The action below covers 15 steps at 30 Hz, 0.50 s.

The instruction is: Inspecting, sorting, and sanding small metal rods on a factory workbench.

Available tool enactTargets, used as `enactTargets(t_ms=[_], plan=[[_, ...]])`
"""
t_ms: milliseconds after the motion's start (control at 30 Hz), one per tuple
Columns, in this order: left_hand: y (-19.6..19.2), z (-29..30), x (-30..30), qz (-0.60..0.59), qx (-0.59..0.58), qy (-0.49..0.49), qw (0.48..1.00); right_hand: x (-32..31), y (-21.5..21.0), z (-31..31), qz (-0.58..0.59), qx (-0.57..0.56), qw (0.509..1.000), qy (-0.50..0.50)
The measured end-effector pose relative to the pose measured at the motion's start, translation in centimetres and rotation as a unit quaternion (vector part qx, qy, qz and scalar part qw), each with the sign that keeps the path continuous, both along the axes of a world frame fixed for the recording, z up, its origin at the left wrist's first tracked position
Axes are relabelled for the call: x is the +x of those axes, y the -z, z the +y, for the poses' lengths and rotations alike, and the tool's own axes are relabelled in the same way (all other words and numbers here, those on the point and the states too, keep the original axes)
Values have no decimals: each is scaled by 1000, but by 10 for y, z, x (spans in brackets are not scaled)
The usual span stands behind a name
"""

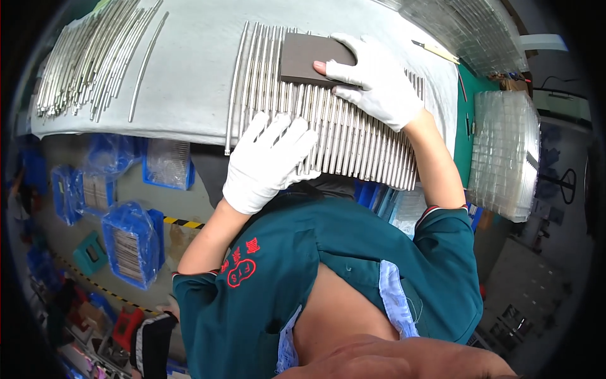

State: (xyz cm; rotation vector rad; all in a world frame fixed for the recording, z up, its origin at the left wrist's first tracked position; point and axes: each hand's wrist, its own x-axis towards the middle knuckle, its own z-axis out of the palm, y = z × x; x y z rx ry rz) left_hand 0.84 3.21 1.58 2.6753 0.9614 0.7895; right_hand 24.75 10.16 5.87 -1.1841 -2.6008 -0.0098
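A row of slim metal rods (341,139) lies side by side on a pale cloth-covered table, with their near ends at the table's front edge. My left hand (268,158), in a white glove, lies over the near ends at the row's left part, fingers stretched out and slightly spread. Its thumb is by the rod ends. A flat, dark grey-brown rectangular block (309,60) rests on the far part of the rods. My right hand (379,79) grips its right side; that glove leaves the thumb tip bare. The block hides the rods beneath it.
More metal rods (95,57) form a bundle at the far left, with one rod (148,66) apart. A yellow-handled cutter (437,52) lies at the far right. Stacked clear plastic trays (505,151) stand right. Blue crates (132,246) of rods sit on the floor at left.
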Motion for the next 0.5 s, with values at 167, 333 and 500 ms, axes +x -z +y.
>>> enactTargets(t_ms=[167, 333, 500], plan=[[0, 0, -1, 15, 11, -13, 1000, 43, -3, -26, 35, -116, 990, 71], [-4, 2, -1, 33, -26, 3, 999, 62, -1, -43, 43, -100, 986, 130], [-4, 1, -3, 28, 9, -1, 1000, 68, 0, -43, 38, -70, 985, 153]])
